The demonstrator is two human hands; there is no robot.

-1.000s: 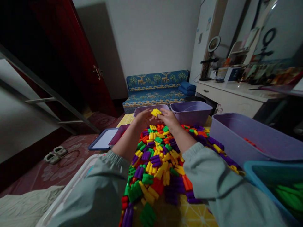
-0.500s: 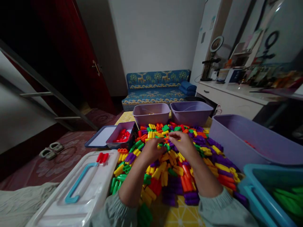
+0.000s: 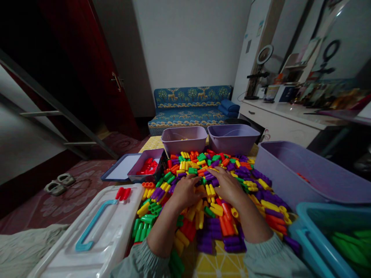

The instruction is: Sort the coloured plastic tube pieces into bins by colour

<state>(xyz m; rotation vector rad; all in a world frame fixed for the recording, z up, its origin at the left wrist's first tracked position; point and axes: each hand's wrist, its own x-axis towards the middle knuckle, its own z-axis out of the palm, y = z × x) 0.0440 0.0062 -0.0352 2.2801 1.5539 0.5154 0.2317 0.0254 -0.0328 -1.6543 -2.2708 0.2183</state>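
A pale wall (image 3: 191, 42) fills the top centre of the frame, with a dark red door (image 3: 95, 77) at upper left and a white dresser (image 3: 284, 123) at upper right. Below the wall sits a blue sofa (image 3: 188, 116) patterned with deer and trees. A yellow patterned tablecloth (image 3: 216, 264) shows at bottom centre. On it, a heap of plastic blocks (image 3: 210, 211) in yellow, green, purple, red and orange spreads across the centre and lower centre.

A white plastic lid (image 3: 107, 231) with a blue handle (image 3: 89, 227) lies at lower left. A large lilac bin (image 3: 278, 177) stands right of the heap; a teal bin (image 3: 305, 247) with green pieces is at lower right. Two smaller lilac bins (image 3: 184, 146) stand side by side behind the heap.

Two hands reach in from the bottom edge, low over the middle of the heap. The right hand (image 3: 228, 185) is spread, thumb apart from the fingers, beside yellow blocks. The left hand (image 3: 187, 191) is loosely curved; whether it grips a block cannot be told.

Left of the heap, a small box (image 3: 135, 175) holds red pieces (image 3: 148, 166). Smallest, a red block (image 3: 123, 194) rests on the lid's far end.
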